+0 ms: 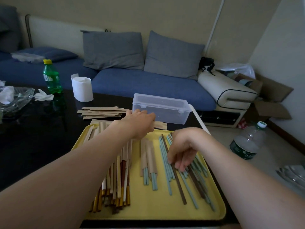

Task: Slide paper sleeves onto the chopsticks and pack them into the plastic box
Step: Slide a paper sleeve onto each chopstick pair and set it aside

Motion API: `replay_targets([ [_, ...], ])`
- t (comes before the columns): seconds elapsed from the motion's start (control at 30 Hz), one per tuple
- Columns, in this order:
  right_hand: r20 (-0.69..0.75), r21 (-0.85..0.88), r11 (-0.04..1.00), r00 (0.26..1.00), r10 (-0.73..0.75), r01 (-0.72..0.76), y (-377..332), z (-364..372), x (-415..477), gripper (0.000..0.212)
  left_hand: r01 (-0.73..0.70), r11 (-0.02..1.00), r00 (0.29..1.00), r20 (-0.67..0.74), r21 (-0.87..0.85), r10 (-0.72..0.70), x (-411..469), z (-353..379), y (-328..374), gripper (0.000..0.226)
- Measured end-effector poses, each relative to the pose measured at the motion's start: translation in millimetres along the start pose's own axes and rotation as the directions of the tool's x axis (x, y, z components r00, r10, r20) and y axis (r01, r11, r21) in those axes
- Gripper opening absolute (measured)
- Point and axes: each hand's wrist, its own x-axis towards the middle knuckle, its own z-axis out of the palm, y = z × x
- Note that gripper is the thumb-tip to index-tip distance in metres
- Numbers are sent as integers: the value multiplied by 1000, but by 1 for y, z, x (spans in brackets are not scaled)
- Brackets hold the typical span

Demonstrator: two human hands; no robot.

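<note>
A yellow tray (148,207) lies on the dark table in front of me. On its left is a heap of sleeved chopsticks (118,182), in the middle two sleeved blue pairs (148,156), on the right loose blue and brown chopsticks (184,180). My right hand (181,151) rests on the loose ones, fingertips curled down onto them. My left hand (140,123) reaches past the tray's far edge onto a brown paper sleeve (160,125). More empty sleeves (102,112) are stacked behind. The clear plastic box (160,108) stands closed at the back.
A green bottle (52,76), a paper roll (82,87) and crumpled tissues (43,95) stand at the table's far left. A blue sofa runs behind. On the floor at right are a large water bottle (247,142) and cardboard boxes (270,103).
</note>
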Motion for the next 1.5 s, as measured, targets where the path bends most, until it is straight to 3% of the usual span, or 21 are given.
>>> replay_targets([
  [0.37, 71, 87, 994, 996, 60, -66, 11, 7, -6, 34, -69, 993, 997, 23, -99, 71, -4, 3, 3, 20],
  [0.57, 66, 167, 985, 998, 18, -29, 15, 7, -6, 27, -79, 996, 997, 0, 32, 79, 1, 8, -5, 26],
  [0.7, -94, 216, 970, 991, -92, 110, 17, 0, -14, 23, -29, 995, 999, -33, 93, 32, 3, 14, -12, 38],
  [0.8, -233, 237, 918, 936, -263, 317, 19, -4, -15, 26, 17, 994, 998, -67, 104, -10, 4, 16, -18, 43],
  [0.93, -177, 248, 835, 870, -460, 492, 22, -3, -22, 15, 96, 991, 990, -110, 88, -87, 4, 16, -27, 50],
  [1.0, -107, 207, 853, 878, -467, 479, 24, -4, -23, 13, 149, 986, 982, -126, 77, -139, 4, 17, -31, 52],
  [1.17, 23, 118, 919, 924, -382, 377, 24, -5, -21, 31, 197, 980, 971, -140, 23, -192, 3, 18, -36, 54],
  [1.5, -5, 173, 915, 929, -370, 365, 27, -7, -23, 32, 201, 979, 972, -134, 43, -194, 2, 16, -33, 64],
])
